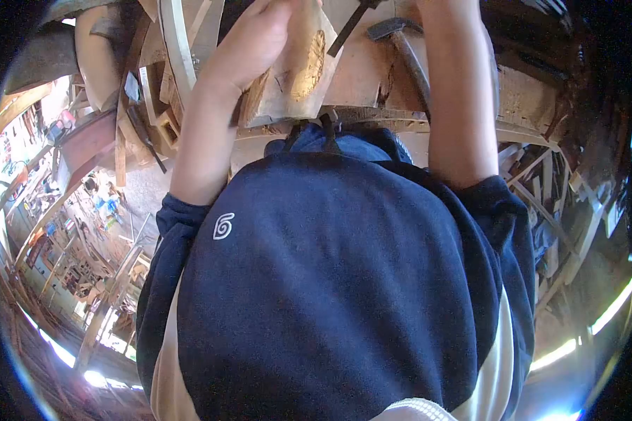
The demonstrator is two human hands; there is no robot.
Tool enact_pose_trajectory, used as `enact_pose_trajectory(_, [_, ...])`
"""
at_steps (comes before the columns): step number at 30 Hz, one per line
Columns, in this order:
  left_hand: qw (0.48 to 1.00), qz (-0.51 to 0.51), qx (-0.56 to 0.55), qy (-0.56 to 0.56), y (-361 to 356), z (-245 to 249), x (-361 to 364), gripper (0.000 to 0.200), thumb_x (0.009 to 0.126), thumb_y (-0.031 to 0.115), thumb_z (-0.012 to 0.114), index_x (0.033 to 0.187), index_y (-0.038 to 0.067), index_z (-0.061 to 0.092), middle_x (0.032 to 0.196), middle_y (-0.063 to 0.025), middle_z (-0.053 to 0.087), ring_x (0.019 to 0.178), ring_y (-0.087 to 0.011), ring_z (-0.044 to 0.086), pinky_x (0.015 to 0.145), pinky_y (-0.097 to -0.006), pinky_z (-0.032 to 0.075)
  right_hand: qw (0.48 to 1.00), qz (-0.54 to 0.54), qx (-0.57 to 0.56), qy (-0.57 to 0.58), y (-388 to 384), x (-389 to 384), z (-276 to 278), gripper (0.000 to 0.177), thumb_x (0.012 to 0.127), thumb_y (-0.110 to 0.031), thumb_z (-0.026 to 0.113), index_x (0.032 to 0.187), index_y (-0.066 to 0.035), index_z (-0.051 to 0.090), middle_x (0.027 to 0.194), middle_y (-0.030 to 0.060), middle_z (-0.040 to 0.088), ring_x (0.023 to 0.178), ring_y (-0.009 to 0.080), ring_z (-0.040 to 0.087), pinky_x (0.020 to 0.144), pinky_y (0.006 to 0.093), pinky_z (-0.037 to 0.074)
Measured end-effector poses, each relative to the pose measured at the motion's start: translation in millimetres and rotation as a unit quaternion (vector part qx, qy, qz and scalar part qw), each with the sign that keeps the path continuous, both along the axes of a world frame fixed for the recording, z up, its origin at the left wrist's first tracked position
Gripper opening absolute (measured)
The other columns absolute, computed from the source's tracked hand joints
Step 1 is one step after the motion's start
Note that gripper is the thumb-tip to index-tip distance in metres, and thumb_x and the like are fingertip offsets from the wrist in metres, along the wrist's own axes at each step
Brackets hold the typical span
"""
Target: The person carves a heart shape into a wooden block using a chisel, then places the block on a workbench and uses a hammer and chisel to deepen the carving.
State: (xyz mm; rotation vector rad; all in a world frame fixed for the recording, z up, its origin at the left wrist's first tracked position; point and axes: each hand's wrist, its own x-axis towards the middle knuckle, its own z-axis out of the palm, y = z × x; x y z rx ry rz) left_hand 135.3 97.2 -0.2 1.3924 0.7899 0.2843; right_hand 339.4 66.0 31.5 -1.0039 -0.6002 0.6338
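At the top edge, my left hand (263,34) is against a pale wooden block (288,98), seemingly gripping its left side; its fingertips are partly cut off by the frame. A rough, yellowish hollow (309,67) is cut into the block's face. Of my right arm only the forearm (460,91) shows, since the hand lies beyond the top edge. Between the arms a dark flat metal bar (347,29) points down toward the block. Close to my right forearm lies a hammer (393,29), its wooden handle running down to the right.
A wooden work surface (365,77) spans the area under the hammer. On the left are strips of wood (121,151), a thin dark tool (146,137) and a small hollow wooden piece (167,128). Wood offcuts (548,182) are piled at the right. My dark shirt fills the lower middle.
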Motion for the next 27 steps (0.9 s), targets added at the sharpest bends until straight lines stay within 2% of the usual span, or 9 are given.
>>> enact_pose_trajectory(3, [0.991, -0.01, 0.102, 0.091, -4.6, 12.3, 6.9, 0.04, 0.107, 0.032, 0.031, 0.12, 0.0, 0.05, 0.112, -0.006, 0.055, 0.109, -0.015, 0.049, 0.098, -0.028, 0.038, 0.996, -0.008, -0.073, 0.051, 2.7, -17.4, -24.8, 0.023, 0.089, -0.014, 0.049, 0.071, -0.002, 0.053, 0.053, 0.007, 0.051, 0.037, 0.0154, 0.044, 0.036, 0.0291, 0.035])
enact_pose_trajectory(11, [0.993, 0.024, 0.062, 0.095, 3.0, 3.9, -7.5, 0.045, 0.107, 0.035, 0.029, 0.121, -0.003, 0.049, 0.113, -0.0077, 0.054, 0.109, -0.0151, 0.049, 0.099, -0.0288, 0.036, 0.998, 0.01, -0.048, 0.045, 9.1, -9.2, -3.1, 0.025, 0.09, -0.013, 0.047, 0.067, -0.003, 0.05, 0.052, 0.0067, 0.048, 0.036, 0.0166, 0.043, 0.036, 0.0303, 0.035])
enact_pose_trajectory(12, [0.995, 0.009, 0.059, 0.079, 4.3, 4.0, -8.1, 0.046, 0.107, 0.036, 0.029, 0.122, -0.003, 0.049, 0.113, -0.008, 0.054, 0.11, -0.0152, 0.048, 0.1, -0.0289, 0.036, 0.999, 0.006, -0.046, -0.028, 7.6, -11.0, -10.5, 0.026, 0.09, -0.014, 0.048, 0.067, -0.003, 0.051, 0.052, 0.0063, 0.048, 0.037, 0.016, 0.043, 0.038, 0.0299, 0.035])
enact_pose_trajectory(13, [0.995, 0.01, 0.059, 0.08, 3.8, 5.1, -8.5, 0.046, 0.107, 0.036, 0.029, 0.122, -0.003, 0.049, 0.113, -0.008, 0.054, 0.11, -0.0152, 0.048, 0.1, -0.0289, 0.036, 0.998, 0.003, -0.061, -0.023, 5.3, -20.8, -20.3, 0.025, 0.09, -0.014, 0.048, 0.068, -0.003, 0.051, 0.052, 0.0059, 0.048, 0.038, 0.0152, 0.044, 0.039, 0.0293, 0.036])
enact_pose_trajectory(15, [0.988, -0.028, 0.133, 0.069, 0.4, 8.7, -7.5, 0.047, 0.107, 0.038, 0.029, 0.123, -0.002, 0.049, 0.111, -0.0079, 0.054, 0.108, -0.0153, 0.049, 0.099, -0.0289, 0.036, 0.991, 0.001, -0.114, 0.063, 0.8, -30.2, -12.3, 0.024, 0.09, -0.014, 0.049, 0.068, -0.003, 0.052, 0.052, 0.0061, 0.048, 0.038, 0.0147, 0.044, 0.038, 0.0294, 0.036])
enact_pose_trajectory(19, [0.984, 0.024, 0.147, 0.102, -4.6, 7.9, -11.4, 0.05, 0.107, 0.041, 0.028, 0.124, -0.002, 0.048, 0.11, -0.0081, 0.054, 0.108, -0.0154, 0.049, 0.099, -0.0288, 0.036, 0.993, 0.028, -0.11, 0.03, 5.8, -23.5, -3.7, 0.023, 0.089, -0.013, 0.05, 0.069, -0.003, 0.052, 0.052, 0.0068, 0.048, 0.038, 0.0159, 0.044, 0.038, 0.0295, 0.036])
enact_pose_trajectory(22, [0.989, -0.011, 0.119, 0.086, -5.5, 10.9, -12.7, 0.05, 0.107, 0.042, 0.028, 0.121, -0.001, 0.049, 0.109, -0.0068, 0.054, 0.108, -0.0139, 0.048, 0.098, -0.0288, 0.037, 0.999, 0.023, -0.04, 0.017, 7.2, -19.2, -4.2, 0.022, 0.088, -0.013, 0.049, 0.069, -0.002, 0.051, 0.052, 0.006, 0.048, 0.037, 0.0175, 0.044, 0.038, 0.0297, 0.035])
enact_pose_trajectory(24, [0.969, 0.038, 0.155, 0.186, -14.2, 24.3, -4.2, 0.045, 0.107, 0.041, 0.029, 0.115, 0.003, 0.051, 0.104, -0.0041, 0.052, 0.103, -0.0118, 0.048, 0.095, -0.0282, 0.038, 0.995, 0.01, -0.084, 0.047, 4.1, -35.4, -7.4, 0.02, 0.088, -0.012, 0.05, 0.071, -0.002, 0.051, 0.051, 0.0055, 0.048, 0.037, 0.017, 0.043, 0.038, 0.0299, 0.035])
enact_pose_trajectory(27, [0.992, 0.036, 0.093, 0.08, -12.5, 0.8, -12.9, 0.039, 0.107, 0.039, 0.032, 0.111, 0.006, 0.051, 0.099, -0.0013, 0.051, 0.097, -0.0106, 0.047, 0.092, -0.0278, 0.039, 0.989, 0.018, -0.126, 0.072, 2.7, -39.2, -3.9, 0.019, 0.087, -0.011, 0.051, 0.072, -0.002, 0.052, 0.051, 0.006, 0.048, 0.036, 0.017, 0.043, 0.038, 0.03, 0.035])
